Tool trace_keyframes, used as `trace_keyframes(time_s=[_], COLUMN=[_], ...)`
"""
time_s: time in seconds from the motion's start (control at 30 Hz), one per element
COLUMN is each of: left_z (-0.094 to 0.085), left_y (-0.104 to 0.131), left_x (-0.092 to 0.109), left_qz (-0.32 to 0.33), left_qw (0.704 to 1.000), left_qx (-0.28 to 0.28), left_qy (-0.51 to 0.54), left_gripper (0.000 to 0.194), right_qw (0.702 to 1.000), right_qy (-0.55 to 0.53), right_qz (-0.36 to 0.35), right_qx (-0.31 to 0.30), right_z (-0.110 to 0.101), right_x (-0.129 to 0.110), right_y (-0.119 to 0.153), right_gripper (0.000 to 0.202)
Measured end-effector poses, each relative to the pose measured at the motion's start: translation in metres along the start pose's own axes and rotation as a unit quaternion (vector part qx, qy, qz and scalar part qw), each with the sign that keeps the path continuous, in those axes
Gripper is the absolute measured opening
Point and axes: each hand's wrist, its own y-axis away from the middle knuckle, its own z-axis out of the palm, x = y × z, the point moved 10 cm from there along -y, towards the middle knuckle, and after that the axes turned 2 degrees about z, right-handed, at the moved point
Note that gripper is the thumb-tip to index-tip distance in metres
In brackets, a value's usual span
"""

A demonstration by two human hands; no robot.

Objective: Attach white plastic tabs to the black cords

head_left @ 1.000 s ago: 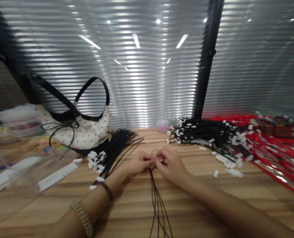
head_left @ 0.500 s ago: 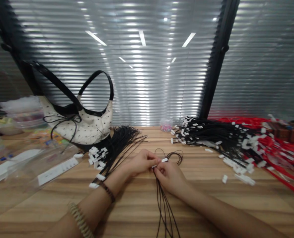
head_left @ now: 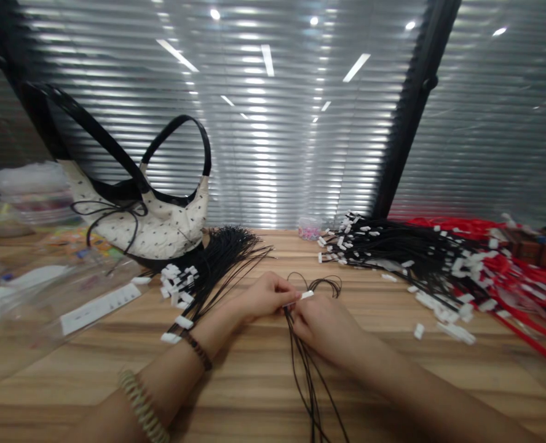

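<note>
My left hand is closed in a pinch near the middle of the table, its fingertips meeting those of my right hand. Between them shows a small white tag, which the left thumb and finger seem to grip at its near end. My right hand is curled shut around thin black cords. These cords hang from under the hands toward the table's front edge, and a loop of them lies just beyond. The fingertips partly hide where tag and cords meet.
Left of my hands lies a bundle of black cords with white tags, before a spotted white handbag. At right are piled black cords and red cords. A small clear tub stands at the back; plastic bags lie left.
My right hand has rolled over slightly, its back now facing up more and its fingers more hidden. The hanging cords have swung a little to the right. The view has shifted slightly.
</note>
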Motion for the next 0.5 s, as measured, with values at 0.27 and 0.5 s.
trace_keyframes(time_s=[0.27,0.5], left_z=[-0.0001,-0.0006], left_y=[-0.0014,-0.0001], left_x=[-0.0009,0.0003], left_qz=[0.017,-0.005], left_qw=[1.000,1.000], left_qx=[-0.004,0.004], left_qy=[-0.003,-0.008], left_gripper=[0.023,0.021], right_qw=[0.993,0.999], right_qy=[-0.101,-0.029], right_qz=[-0.005,0.006], right_qx=[0.054,0.023], right_z=[0.0079,0.0070], right_x=[0.0102,0.0040], right_y=[-0.0010,0.0022], right_gripper=[0.026,0.024])
